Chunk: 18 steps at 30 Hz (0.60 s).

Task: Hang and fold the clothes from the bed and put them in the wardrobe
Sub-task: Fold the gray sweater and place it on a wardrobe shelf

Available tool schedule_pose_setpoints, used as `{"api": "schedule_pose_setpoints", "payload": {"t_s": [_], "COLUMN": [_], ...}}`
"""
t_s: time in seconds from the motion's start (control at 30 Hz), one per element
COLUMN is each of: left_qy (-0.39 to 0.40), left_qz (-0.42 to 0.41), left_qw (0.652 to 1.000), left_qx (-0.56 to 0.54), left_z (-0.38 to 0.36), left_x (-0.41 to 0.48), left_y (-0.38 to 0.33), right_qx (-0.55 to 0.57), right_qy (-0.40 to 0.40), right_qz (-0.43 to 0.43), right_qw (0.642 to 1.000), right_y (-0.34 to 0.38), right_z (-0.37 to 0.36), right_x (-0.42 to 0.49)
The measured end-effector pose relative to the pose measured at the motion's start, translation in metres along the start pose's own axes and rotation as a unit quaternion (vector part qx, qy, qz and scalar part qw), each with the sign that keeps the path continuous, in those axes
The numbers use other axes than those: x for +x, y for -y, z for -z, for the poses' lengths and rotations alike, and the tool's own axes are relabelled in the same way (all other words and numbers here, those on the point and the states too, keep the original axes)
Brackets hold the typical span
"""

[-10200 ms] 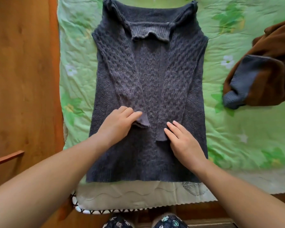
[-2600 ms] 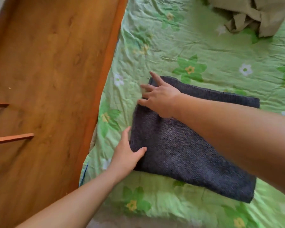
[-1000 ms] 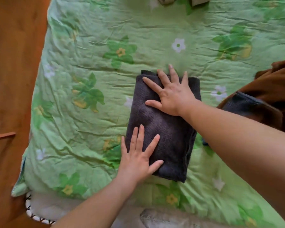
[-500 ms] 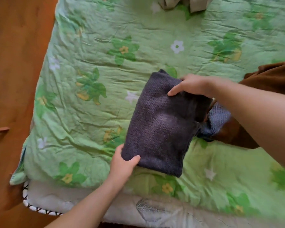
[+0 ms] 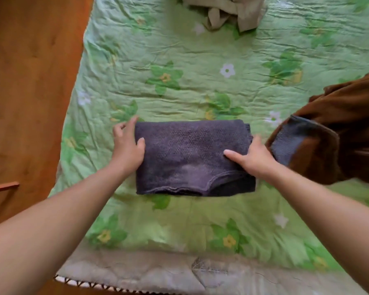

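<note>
grey sweater (image 5: 192, 158) folded, my left hand (image 5: 127, 150) and right hand (image 5: 254, 159) gripping its ends; brown garment (image 5: 345, 128) right, beige garment (image 5: 228, 11) far, unfolded.

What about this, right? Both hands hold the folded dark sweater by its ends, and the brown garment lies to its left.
No: the head view shows the brown garment right of the sweater; left hand and right hand hold its ends.
</note>
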<state>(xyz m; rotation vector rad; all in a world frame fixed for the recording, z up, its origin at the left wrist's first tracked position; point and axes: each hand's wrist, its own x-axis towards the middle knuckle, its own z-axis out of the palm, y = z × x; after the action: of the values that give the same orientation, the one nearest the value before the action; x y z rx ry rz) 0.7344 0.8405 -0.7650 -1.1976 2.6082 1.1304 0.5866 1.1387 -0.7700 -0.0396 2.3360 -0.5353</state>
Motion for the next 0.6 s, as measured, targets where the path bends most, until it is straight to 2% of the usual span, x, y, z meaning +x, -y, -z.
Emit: {"api": "schedule_pose_setpoints", "payload": {"t_s": [0.07,0.13,0.2,0.3,0.37,0.47,0.6], "left_qy": [0.024,0.031,0.036,0.043,0.038,0.031,0.079], "left_qz": [-0.061,-0.163,-0.242,-0.253,-0.263,-0.287,-0.256], "left_qw": [0.993,0.955,0.905,0.881,0.88,0.873,0.873], "left_qx": [0.101,0.247,0.347,0.397,0.393,0.394,0.408], "left_z": [-0.013,-0.029,-0.045,-0.062,-0.066,-0.074,-0.069], "left_x": [-0.006,-0.015,-0.021,-0.015,-0.008,0.003,0.006], "left_y": [0.0,0.001,0.002,0.013,0.026,0.039,0.026], "right_qx": [-0.094,-0.202,-0.305,-0.385,-0.367,-0.357,-0.369], "right_qy": [-0.119,-0.215,-0.199,-0.13,-0.134,-0.155,-0.107], "right_qz": [0.064,0.201,0.293,0.26,0.25,0.266,0.24], "right_qw": [0.986,0.934,0.884,0.876,0.886,0.882,0.891], "right_y": [0.01,0.021,0.03,0.027,0.019,0.01,0.017], "right_z": [-0.015,-0.028,-0.043,-0.06,-0.068,-0.081,-0.074], "right_x": [-0.009,-0.014,-0.012,0.004,0.016,0.029,0.028]}}
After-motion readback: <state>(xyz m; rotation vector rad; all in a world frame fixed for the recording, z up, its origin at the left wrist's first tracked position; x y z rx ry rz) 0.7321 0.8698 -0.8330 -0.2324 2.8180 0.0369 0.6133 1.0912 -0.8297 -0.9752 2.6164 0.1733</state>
